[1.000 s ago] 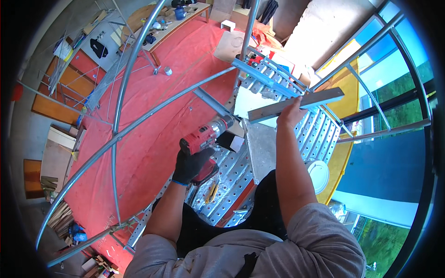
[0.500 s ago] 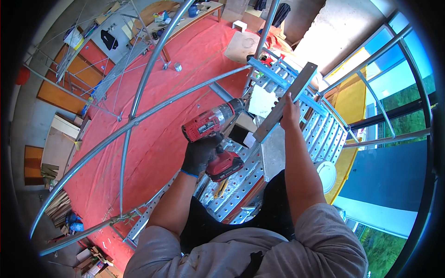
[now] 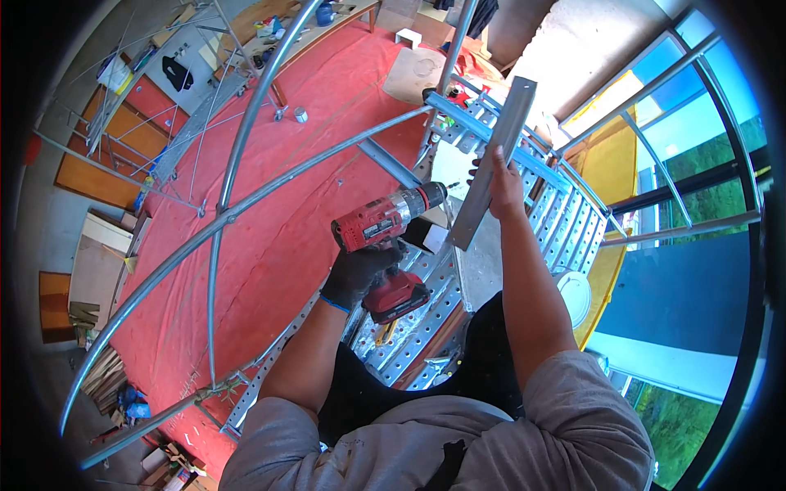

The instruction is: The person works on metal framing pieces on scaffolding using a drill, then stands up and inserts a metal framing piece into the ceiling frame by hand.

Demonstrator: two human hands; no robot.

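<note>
My left hand [image 3: 361,271], in a dark glove, is wrapped round the grip of a red cordless drill [image 3: 374,221] with a battery at its base. The drill's chuck points to the right, toward a grey metal channel [image 3: 488,180]. Bare, my right hand [image 3: 504,186] grips that channel around its middle, thumb on the near face and fingertips showing past its left edge. The channel is tilted, its upper end leaning right. The drill's tip is close to it; whether they touch I cannot tell.
Under me is a perforated metal scaffold platform [image 3: 553,233]. A curved steel tube [image 3: 151,282] and a straight rail bound its left side, above a red floor sheet [image 3: 270,303]. A white round lid [image 3: 575,299] lies at the right. Windows and a railing [image 3: 688,236] stand beyond.
The channel has turned more upright and shifted slightly left. The drill has swung to point more to the right, with its chuck nearer the channel. Both hands keep their hold.
</note>
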